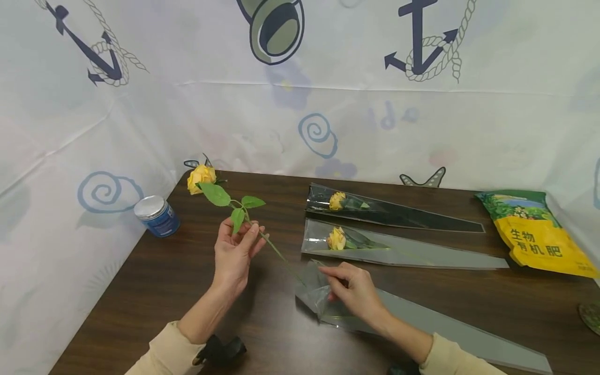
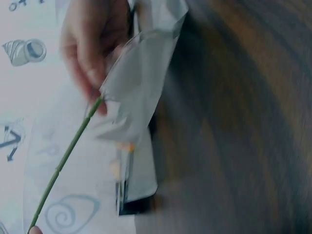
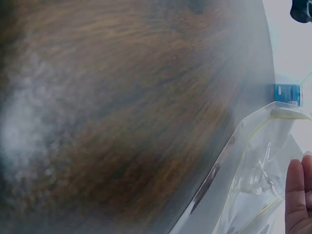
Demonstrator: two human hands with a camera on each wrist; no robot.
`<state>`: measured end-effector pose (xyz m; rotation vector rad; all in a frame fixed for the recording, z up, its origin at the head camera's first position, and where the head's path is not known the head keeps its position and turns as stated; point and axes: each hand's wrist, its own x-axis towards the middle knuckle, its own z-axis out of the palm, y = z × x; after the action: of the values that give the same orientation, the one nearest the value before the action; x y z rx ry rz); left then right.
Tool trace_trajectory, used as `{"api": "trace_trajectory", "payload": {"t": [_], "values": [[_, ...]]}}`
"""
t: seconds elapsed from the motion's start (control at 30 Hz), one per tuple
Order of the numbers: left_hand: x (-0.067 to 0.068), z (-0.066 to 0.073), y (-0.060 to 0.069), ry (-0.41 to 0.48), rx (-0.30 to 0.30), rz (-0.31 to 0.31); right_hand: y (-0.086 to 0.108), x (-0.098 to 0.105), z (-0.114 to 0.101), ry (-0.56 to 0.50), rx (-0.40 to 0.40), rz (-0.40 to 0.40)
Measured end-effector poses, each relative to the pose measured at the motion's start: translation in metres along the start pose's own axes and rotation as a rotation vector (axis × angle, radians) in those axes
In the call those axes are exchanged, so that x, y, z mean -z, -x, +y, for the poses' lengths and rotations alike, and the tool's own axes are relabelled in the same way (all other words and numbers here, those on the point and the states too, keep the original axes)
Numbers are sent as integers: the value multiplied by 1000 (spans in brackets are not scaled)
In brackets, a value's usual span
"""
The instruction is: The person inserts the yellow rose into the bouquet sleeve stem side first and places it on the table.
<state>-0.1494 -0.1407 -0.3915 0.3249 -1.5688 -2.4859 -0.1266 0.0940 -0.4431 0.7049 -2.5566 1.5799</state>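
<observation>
My left hand (image 1: 234, 255) pinches the green stem of a yellow rose (image 1: 201, 179) just below its leaves. The bloom points to the upper left, and the stem slants down right to the mouth of a translucent grey flower sleeve (image 1: 450, 328). My right hand (image 1: 353, 291) holds that sleeve by its wide end, which is lifted and bent. In the left wrist view, the stem (image 2: 59, 168) reaches the sleeve edge beside the right fingers; whether its tip is inside I cannot tell. The right wrist view shows the sleeve's clear film (image 3: 258, 170) near the fingers.
Behind lie two sleeves, a grey one (image 1: 450, 256) and a dark one (image 1: 422, 217), each with a yellow rose inside. A blue jar (image 1: 161, 221) with a silver lid stands at the left edge. A yellow fertilizer bag (image 1: 539, 239) lies at the right.
</observation>
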Motion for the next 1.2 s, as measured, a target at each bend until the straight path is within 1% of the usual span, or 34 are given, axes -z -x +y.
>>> {"api": "trace_trajectory", "payload": {"t": [0.07,0.2,0.33,0.47,0.53,0.6,0.73,0.8,0.87,0.93,1.0,1.2], "values": [[-4,-6,4,-9,-22,8,0,0,0,0,6,3],[-8,-19,9,-27,-39,20,-1,-1,-1,-2,8,5],[-8,-31,14,-32,-51,5,-1,-1,-2,-19,3,4],[-7,-40,18,-39,-72,-14,-1,-1,-3,-31,-4,2],[-7,-43,19,-53,-88,-18,-1,-2,-3,-35,-3,2],[-6,-45,20,-86,-109,-18,-1,-2,-3,-36,-5,5],[-5,-47,21,-145,-172,-26,-1,-2,-3,-37,0,17],[-5,-48,21,-156,-207,-29,-2,-3,-3,-43,8,24],[-6,-49,22,-164,-228,-28,-2,-4,-4,-56,16,30],[-9,-48,23,-155,-231,-28,-2,-4,-4,-70,18,37],[-11,-49,25,-140,-217,-25,-3,-5,-4,-85,22,43],[-17,-51,31,-74,-122,-6,-4,-5,-5,-142,-3,49]]}}
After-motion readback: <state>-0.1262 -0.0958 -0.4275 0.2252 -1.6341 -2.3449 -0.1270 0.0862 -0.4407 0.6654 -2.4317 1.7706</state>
